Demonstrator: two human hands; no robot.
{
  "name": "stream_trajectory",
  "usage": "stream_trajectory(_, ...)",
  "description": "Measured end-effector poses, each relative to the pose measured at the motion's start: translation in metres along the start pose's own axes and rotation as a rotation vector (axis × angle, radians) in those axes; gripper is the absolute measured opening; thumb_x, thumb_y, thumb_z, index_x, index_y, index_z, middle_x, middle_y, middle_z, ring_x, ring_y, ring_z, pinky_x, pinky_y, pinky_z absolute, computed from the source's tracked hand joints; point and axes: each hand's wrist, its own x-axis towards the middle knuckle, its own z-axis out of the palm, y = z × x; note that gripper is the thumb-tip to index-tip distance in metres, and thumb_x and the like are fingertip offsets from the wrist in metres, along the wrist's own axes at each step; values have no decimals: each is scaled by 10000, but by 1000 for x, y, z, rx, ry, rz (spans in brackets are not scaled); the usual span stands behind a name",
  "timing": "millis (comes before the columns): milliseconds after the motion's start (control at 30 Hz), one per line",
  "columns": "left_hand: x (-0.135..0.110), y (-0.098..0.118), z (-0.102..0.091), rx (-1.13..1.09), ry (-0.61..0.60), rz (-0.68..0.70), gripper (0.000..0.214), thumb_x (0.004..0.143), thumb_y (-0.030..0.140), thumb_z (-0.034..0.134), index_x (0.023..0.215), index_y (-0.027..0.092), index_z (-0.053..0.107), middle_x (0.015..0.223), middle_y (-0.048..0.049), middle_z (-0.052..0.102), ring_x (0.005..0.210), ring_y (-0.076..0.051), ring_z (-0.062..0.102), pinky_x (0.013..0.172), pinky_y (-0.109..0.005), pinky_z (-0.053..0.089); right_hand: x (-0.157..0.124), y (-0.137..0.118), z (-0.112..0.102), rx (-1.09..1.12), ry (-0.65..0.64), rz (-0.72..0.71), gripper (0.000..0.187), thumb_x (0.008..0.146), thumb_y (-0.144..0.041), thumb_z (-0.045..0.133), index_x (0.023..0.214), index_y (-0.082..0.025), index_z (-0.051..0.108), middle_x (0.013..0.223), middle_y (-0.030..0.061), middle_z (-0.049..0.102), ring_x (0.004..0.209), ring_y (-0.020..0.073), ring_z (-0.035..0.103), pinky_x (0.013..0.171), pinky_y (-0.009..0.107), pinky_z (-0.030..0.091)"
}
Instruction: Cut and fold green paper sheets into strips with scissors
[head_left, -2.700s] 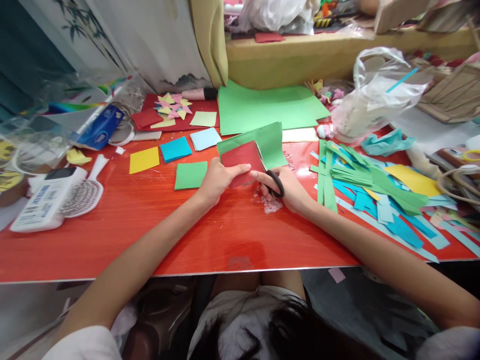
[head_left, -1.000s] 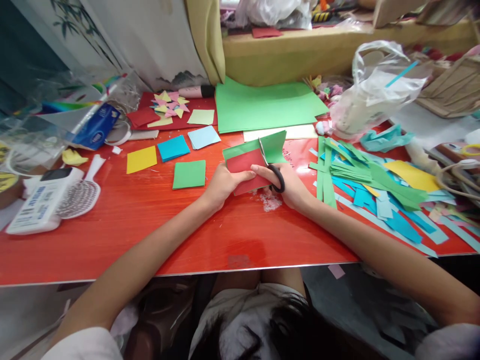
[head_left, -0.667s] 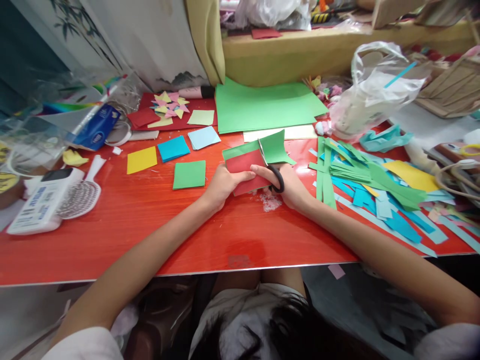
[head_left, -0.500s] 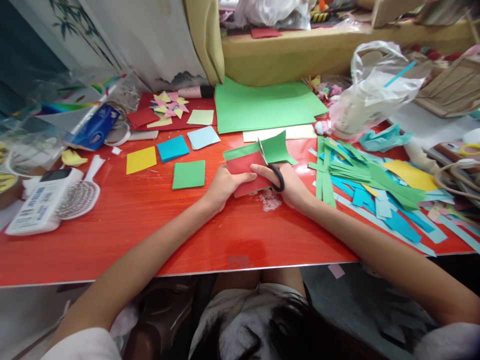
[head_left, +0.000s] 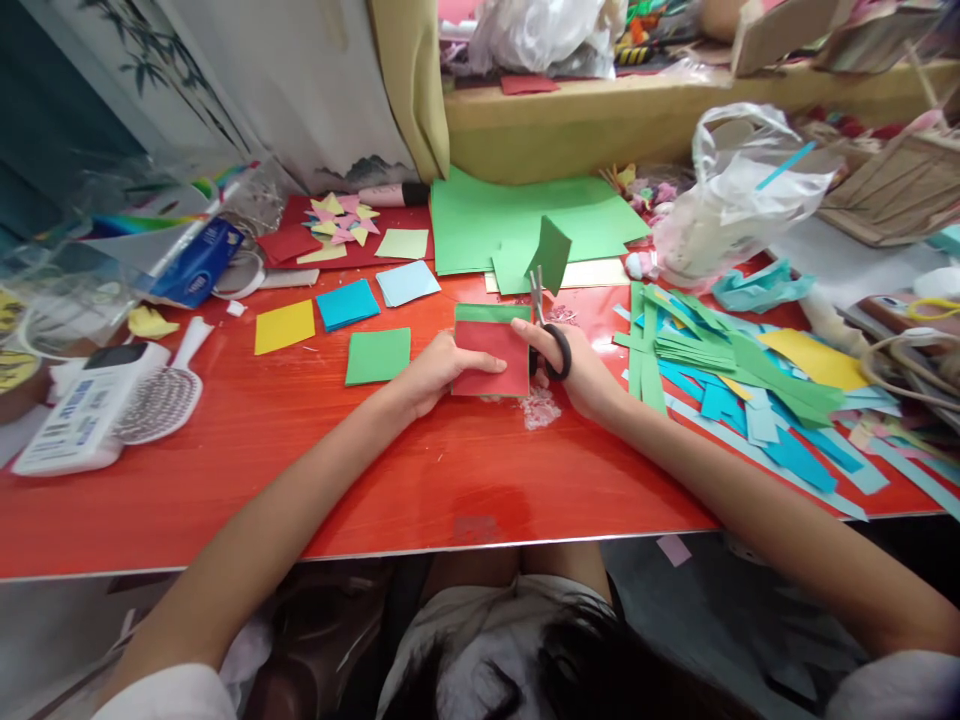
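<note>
My left hand [head_left: 441,373] is closed on a red paper square [head_left: 491,352] with green paper [head_left: 480,312] behind it, showing along the top edge. The thumb lies flat across the red face. My right hand [head_left: 581,375] grips black-handled scissors [head_left: 556,350], its fingers in the loops and the blades pointing away from me. A finger of this hand touches the upper right corner of the red square. Just beyond the blades, a green offcut [head_left: 553,254] stands tilted in front of larger green sheets [head_left: 540,205].
A green square [head_left: 378,356], a blue stack [head_left: 347,300] and a yellow square [head_left: 285,327] lie to the left. Paper strips [head_left: 735,350] heap up at right, before a plastic bag with a cup [head_left: 720,220]. A hairbrush [head_left: 161,400] lies far left on the red table [head_left: 247,500].
The green piece at the blades has come off the paper and now stands beyond the scissors. The held square has turned straighter, and the blades now point more directly away.
</note>
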Motion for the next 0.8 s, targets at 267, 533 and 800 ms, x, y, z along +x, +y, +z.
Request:
stream_trajectory(267,-1,9,-12,220,-178,-188,359,569,174,772,920,158,700,900,-91,722,738,-191,667,667,-293,520,8,-4,-14,-19,-200,-25,289,659,-309,717,827,-204,507,582,-74,443,455,56,391,416,202,285)
stream_trajectory(533,7,9,-13,126,133,95,289,588,221,758,844,133,656,833,-47,692,700,-147,641,662,-280,510,13,1,-15,36,15,-39,294,633,-232,694,836,-199,484,615,-70,395,482,55,368,431,216,279)
stream_trajectory(800,2,7,1,-110,155,198,339,675,282,718,968,149,612,927,-59,700,695,-117,637,652,-249,524,10,-1,-14,77,138,-132,267,681,-294,662,854,-213,474,657,-50,380,519,68,350,439,226,300)
